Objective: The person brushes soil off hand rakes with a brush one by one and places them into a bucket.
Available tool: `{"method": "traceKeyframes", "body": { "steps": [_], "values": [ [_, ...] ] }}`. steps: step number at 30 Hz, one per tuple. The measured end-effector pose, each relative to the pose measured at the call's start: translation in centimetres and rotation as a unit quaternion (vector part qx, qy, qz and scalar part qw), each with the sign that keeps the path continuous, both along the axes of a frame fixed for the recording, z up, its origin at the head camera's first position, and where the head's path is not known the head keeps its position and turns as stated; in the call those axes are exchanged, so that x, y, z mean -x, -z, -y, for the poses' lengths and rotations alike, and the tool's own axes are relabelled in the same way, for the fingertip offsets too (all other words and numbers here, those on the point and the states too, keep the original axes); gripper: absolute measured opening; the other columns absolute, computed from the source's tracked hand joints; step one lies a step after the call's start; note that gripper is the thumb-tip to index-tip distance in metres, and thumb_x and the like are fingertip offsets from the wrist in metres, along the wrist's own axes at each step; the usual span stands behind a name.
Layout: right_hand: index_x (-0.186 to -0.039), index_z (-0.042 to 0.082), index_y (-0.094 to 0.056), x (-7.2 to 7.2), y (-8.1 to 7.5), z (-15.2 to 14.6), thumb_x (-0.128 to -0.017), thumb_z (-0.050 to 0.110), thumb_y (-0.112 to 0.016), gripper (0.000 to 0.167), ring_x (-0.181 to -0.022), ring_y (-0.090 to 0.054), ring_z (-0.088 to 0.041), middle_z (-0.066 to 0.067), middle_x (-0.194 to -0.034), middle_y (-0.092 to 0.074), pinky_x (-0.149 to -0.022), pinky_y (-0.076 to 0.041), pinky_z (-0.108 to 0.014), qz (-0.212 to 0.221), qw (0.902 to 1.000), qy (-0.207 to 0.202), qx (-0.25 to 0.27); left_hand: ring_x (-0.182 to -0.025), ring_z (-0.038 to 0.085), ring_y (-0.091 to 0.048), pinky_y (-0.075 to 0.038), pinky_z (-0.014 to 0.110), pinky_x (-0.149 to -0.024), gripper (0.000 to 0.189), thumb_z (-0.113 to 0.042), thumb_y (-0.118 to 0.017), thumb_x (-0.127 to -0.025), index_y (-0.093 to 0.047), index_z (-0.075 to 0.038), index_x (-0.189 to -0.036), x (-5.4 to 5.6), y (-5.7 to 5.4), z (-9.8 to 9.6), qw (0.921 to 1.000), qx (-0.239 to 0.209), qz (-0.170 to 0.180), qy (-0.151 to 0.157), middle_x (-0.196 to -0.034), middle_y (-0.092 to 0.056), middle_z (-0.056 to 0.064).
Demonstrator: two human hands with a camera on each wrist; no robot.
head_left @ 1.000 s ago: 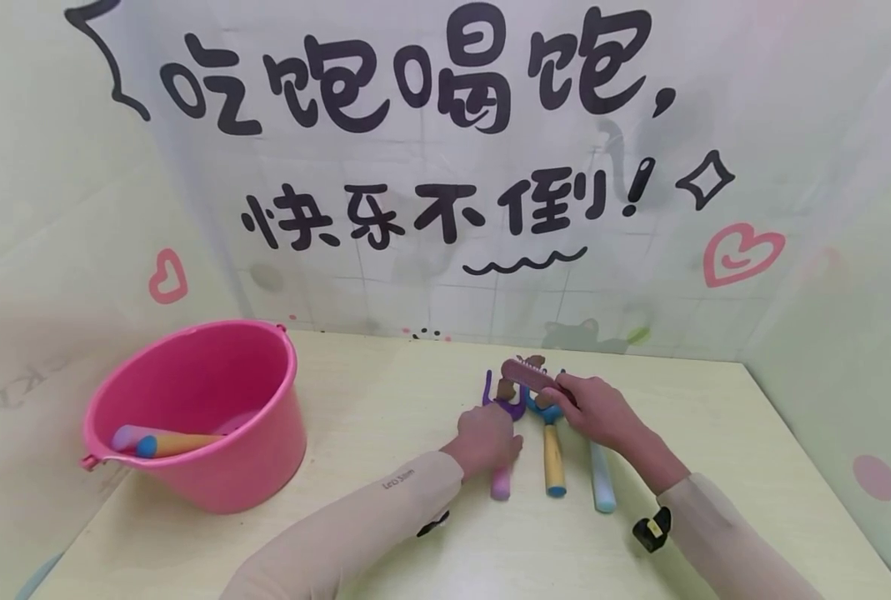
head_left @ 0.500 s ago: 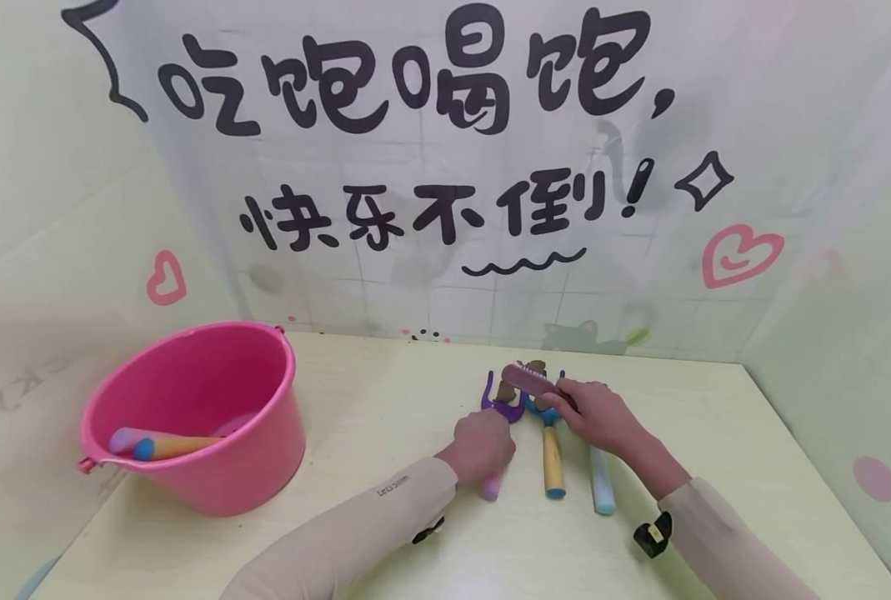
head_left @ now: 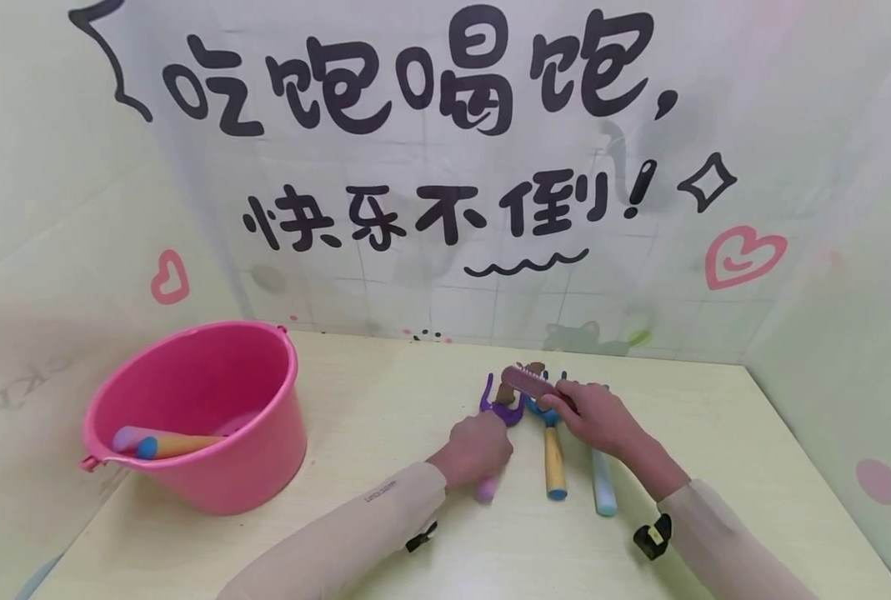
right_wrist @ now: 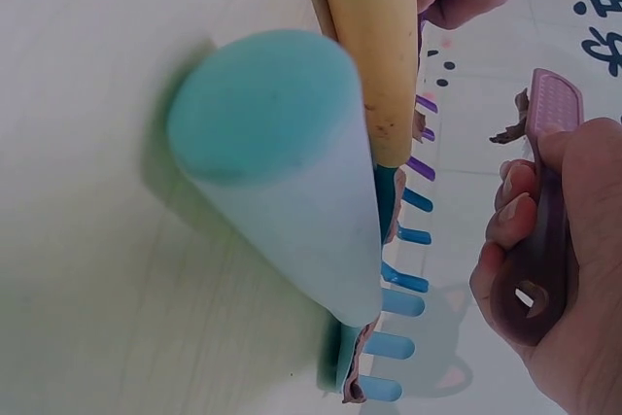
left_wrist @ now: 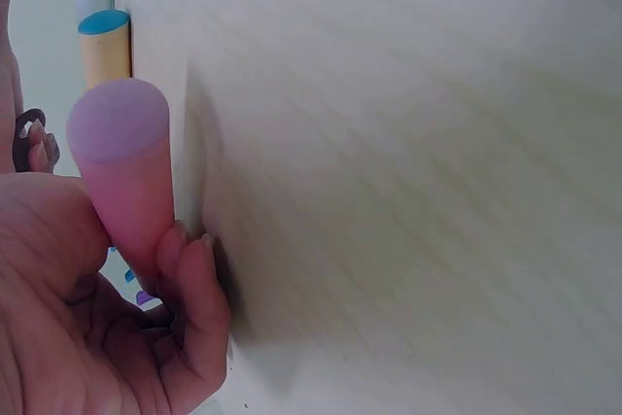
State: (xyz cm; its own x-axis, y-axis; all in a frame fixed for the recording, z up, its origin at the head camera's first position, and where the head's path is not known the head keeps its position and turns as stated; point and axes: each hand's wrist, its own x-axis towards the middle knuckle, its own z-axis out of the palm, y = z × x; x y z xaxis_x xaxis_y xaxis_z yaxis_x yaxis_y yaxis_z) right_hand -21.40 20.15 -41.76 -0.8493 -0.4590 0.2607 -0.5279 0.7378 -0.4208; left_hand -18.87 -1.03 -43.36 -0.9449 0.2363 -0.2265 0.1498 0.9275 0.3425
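My left hand (head_left: 478,446) grips the pink-and-lilac handle (left_wrist: 126,182) of a small hand rake with purple prongs (head_left: 503,413). In the left wrist view the fingers curl round that handle close over the table. My right hand (head_left: 598,418) holds a mauve brush (right_wrist: 556,104) with white bristles, its head just over the purple prongs in the head view. A brown clump (head_left: 506,393) sits among those prongs. Beside it lie a rake with blue prongs and a yellow handle (head_left: 555,467), and another with a pale teal handle (head_left: 603,483). Brown bits cling to their prongs.
A pink bucket (head_left: 253,471) stands on the left of the table, with a pink handle and a yellow handle (head_left: 178,446) lying inside. A printed curtain (head_left: 430,292) rises behind the table's back edge. A pale wall borders the right side.
My left hand has slid a little left and toward me with the purple rake, away from the blue one. The right hand and brush have barely moved.
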Motion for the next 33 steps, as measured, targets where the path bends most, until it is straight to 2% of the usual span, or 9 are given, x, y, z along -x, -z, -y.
{"method": "traceKeyframes", "body": {
  "steps": [5, 13, 24, 33],
  "values": [
    [-0.084, 0.016, -0.055, 0.1, 0.1, 0.0, -0.103, 0.021, -0.063, 0.021, -0.050, -0.038, -0.008, 0.009, -0.060, -0.041, -0.049, -0.034, -0.028, -0.002, 1.0000, 0.001, 0.006, -0.056, 0.018, -0.052, -0.045, 0.032, -0.049, 0.032, -0.022, -0.066, -0.096, -0.057, -0.012, -0.067, -0.5, -0.2, 0.5, 0.9997, 0.011, -0.014, 0.019, -0.068, -0.052, 0.003],
    [-0.087, 0.015, -0.055, 0.1, -0.1, 0.1, -0.104, 0.019, -0.061, 0.018, -0.050, -0.039, -0.007, 0.009, -0.062, -0.042, -0.048, -0.035, -0.027, -0.002, 0.9997, 0.001, 0.023, -0.053, 0.017, -0.053, -0.046, 0.031, -0.046, 0.027, -0.019, -0.064, -0.096, -0.056, -0.011, -0.071, -0.5, -0.6, 1.7, 0.9990, -0.036, -0.012, -0.025, -0.066, -0.054, 0.004],
    [-0.087, 0.014, -0.055, -0.1, 0.0, 0.0, -0.105, 0.020, -0.059, 0.019, -0.051, -0.039, -0.007, 0.009, -0.063, -0.042, -0.049, -0.034, -0.027, -0.014, 0.9995, -0.003, 0.030, -0.050, 0.017, -0.054, -0.045, 0.031, -0.045, 0.026, -0.019, -0.063, -0.097, -0.055, -0.010, -0.074, -0.6, -1.2, 3.7, 0.9980, -0.054, -0.021, -0.027, -0.064, -0.055, 0.004],
    [-0.088, 0.014, -0.055, -0.1, 0.3, -0.2, -0.105, 0.020, -0.059, 0.018, -0.052, -0.040, -0.008, 0.008, -0.063, -0.043, -0.049, -0.035, -0.028, -0.009, 0.9995, -0.001, 0.030, -0.049, 0.018, -0.054, -0.046, 0.033, -0.045, 0.020, -0.020, -0.059, -0.098, -0.053, -0.006, -0.086, -0.6, -1.5, 5.8, 0.9938, -0.081, -0.071, -0.028, -0.065, -0.053, 0.005]
  ]
}}
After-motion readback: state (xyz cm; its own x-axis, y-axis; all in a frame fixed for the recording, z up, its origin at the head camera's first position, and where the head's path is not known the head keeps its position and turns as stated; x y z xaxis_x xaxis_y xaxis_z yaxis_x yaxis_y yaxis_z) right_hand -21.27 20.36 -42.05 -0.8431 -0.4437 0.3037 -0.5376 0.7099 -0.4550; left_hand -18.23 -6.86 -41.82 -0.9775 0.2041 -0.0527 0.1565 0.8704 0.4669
